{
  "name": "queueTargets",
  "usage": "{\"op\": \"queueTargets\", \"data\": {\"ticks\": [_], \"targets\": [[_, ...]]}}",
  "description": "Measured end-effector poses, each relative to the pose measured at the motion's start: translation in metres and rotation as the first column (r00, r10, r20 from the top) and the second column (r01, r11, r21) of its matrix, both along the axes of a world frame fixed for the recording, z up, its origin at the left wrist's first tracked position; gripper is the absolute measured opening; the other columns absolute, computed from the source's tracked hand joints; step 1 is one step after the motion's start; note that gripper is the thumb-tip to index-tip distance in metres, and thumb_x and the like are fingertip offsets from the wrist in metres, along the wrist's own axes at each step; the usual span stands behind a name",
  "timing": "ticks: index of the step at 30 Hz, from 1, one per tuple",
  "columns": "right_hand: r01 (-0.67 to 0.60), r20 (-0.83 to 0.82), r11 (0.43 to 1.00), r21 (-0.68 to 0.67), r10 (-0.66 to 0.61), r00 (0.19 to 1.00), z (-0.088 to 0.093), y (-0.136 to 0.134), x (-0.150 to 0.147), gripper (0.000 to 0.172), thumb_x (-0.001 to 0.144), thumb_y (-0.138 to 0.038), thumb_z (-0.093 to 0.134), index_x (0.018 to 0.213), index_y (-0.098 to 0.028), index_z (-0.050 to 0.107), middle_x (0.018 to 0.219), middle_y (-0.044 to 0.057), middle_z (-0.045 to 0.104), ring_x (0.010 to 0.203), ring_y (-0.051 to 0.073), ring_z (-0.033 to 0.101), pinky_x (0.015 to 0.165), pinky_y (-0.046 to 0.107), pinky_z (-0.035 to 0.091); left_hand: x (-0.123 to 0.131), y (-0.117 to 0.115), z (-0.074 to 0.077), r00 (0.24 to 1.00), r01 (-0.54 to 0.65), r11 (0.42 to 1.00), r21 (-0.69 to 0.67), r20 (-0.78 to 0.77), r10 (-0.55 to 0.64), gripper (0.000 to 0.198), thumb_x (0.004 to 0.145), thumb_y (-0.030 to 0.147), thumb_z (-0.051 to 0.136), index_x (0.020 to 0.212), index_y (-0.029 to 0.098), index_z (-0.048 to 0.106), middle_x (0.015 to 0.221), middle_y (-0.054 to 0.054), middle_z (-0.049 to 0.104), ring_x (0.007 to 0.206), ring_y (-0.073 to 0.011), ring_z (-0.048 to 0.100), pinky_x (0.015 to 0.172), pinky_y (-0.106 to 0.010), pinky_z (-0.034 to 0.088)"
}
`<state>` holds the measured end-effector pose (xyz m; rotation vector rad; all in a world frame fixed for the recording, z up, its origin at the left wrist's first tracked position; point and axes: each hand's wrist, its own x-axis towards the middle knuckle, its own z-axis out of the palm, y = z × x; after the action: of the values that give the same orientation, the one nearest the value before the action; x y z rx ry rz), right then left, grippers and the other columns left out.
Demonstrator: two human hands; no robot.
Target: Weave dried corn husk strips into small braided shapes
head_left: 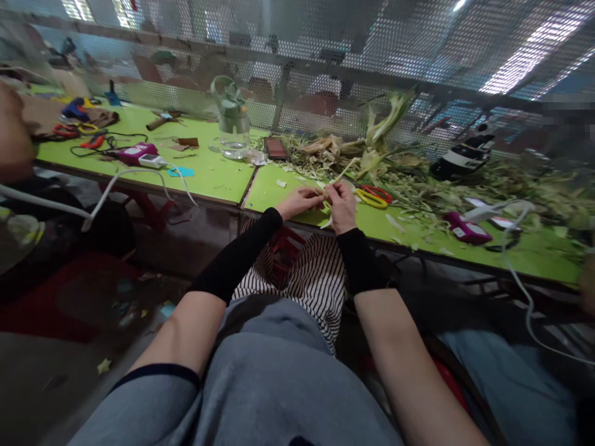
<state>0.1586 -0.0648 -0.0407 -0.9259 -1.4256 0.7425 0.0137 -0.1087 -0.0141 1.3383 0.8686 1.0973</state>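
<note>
My left hand (301, 202) and my right hand (343, 207) meet at the near edge of the green table. A pale strip of corn husk (348, 170) sticks up out of my right hand, pinched between thumb and fingers. The fingers of my left hand are closed on the lower part of the same husk, close to the right fingertips. Just right of my right hand lie scissors with yellow handles (370, 198) and another red-handled pair (380, 194). Behind both hands spreads a heap of dried and green husks (325, 152).
A clear water bottle (233, 127) stands back left, a dark bottle (460, 158) leans at right. Purple devices (466, 228) with white cables lie on the table (211, 173). A perforated metal screen (307, 56) rises behind. Another person's arm (13, 133) shows at left.
</note>
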Motion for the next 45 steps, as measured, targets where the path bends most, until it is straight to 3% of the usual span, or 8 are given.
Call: {"op": "queueTargets", "data": {"ticks": [6,11,16,19,23,33,41,45], "targets": [[0.093,-0.007,0.995,0.027,-0.093,0.996,0.001,0.005,0.002,0.054,0.083,-0.079,0.059,0.088,-0.026,0.056,0.076,-0.003,0.051,0.064,0.012,0.048,0.055,0.025,0.043,-0.002,0.006,0.001,0.989,-0.038,0.999,-0.016,0.146,0.04,0.026,0.094,0.005,0.045,0.086,0.012,0.068,0.079,-0.005,0.072,0.073,-0.0088,0.063,0.083,-0.025,0.049],[0.209,0.036,0.964,0.165,-0.217,0.975,0.003,-0.005,0.005,0.055,0.082,-0.081,0.06,0.088,-0.026,0.059,0.088,0.002,0.056,0.082,0.019,0.054,0.08,0.038,0.053,-0.008,0.006,0.0,0.933,-0.128,0.992,0.003,0.34,0.119,0.012,0.097,0.013,0.054,0.103,0.016,0.065,0.102,-0.008,0.078,0.1,-0.0123,0.072,0.093,-0.026,0.052],[0.069,0.234,0.972,0.224,-0.122,0.965,0.008,-0.018,-0.003,0.05,0.072,-0.076,0.077,0.074,-0.027,0.066,0.084,0.004,0.061,0.087,0.024,0.056,0.092,0.047,0.052,-0.011,0.007,-0.002,0.905,-0.185,0.983,0.002,0.391,0.169,0.01,0.092,0.012,0.065,0.101,0.017,0.066,0.113,-0.009,0.076,0.11,-0.0159,0.072,0.098,-0.03,0.054],[0.004,0.306,0.975,0.22,-0.073,0.949,0.011,-0.022,-0.007,0.049,0.076,-0.076,0.073,0.074,-0.027,0.068,0.077,0.003,0.06,0.081,0.023,0.056,0.092,0.046,0.051,-0.01,0.009,-0.003,0.885,-0.201,0.98,0.013,0.431,0.176,0.013,0.09,0.01,0.065,0.101,0.017,0.067,0.116,-0.01,0.075,0.112,-0.0172,0.072,0.1,-0.034,0.055],[-0.03,0.336,0.979,0.201,-0.041,0.941,0.014,-0.025,-0.006,0.054,0.086,-0.08,0.058,0.076,-0.027,0.066,0.075,0.002,0.061,0.076,0.021,0.055,0.086,0.044,0.051,-0.008,0.008,-0.003,0.886,-0.16,0.987,0.011,0.443,0.139,0.018,0.09,0.011,0.066,0.107,0.017,0.069,0.116,-0.01,0.076,0.114,-0.0176,0.071,0.104,-0.035,0.055],[-0.017,0.298,0.981,0.192,-0.042,0.954,0.011,-0.021,-0.006,0.056,0.085,-0.082,0.057,0.073,-0.027,0.06,0.075,0.002,0.06,0.076,0.021,0.053,0.084,0.043,0.051,-0.008,0.007,-0.003,0.871,-0.072,0.997,0.006,0.488,0.059,0.026,0.089,0.01,0.066,0.113,0.018,0.072,0.116,-0.008,0.078,0.108,-0.0158,0.071,0.104,-0.034,0.053],[0.121,0.157,0.971,0.208,-0.156,0.975,0.004,-0.009,0.0,0.059,0.086,-0.084,0.05,0.084,-0.026,0.059,0.085,0.004,0.062,0.086,0.022,0.059,0.087,0.044,0.052,-0.009,0.007,-0.004,0.908,-0.038,0.999,0.018,0.418,0.027,0.016,0.095,0.025,0.064,0.106,0.017,0.073,0.108,-0.009,0.078,0.102,-0.0142,0.072,0.092,-0.028,0.051],[0.15,0.155,0.966,0.213,-0.185,0.971,0.001,-0.008,0.0,0.056,0.089,-0.081,0.052,0.088,-0.025,0.06,0.086,0.004,0.062,0.085,0.022,0.06,0.084,0.041,0.054,-0.011,0.006,-0.003,0.939,-0.078,0.996,0.037,0.339,0.061,0.016,0.092,0.021,0.068,0.108,0.019,0.071,0.109,-0.005,0.077,0.094,-0.0101,0.069,0.082,-0.022,0.048]]}}
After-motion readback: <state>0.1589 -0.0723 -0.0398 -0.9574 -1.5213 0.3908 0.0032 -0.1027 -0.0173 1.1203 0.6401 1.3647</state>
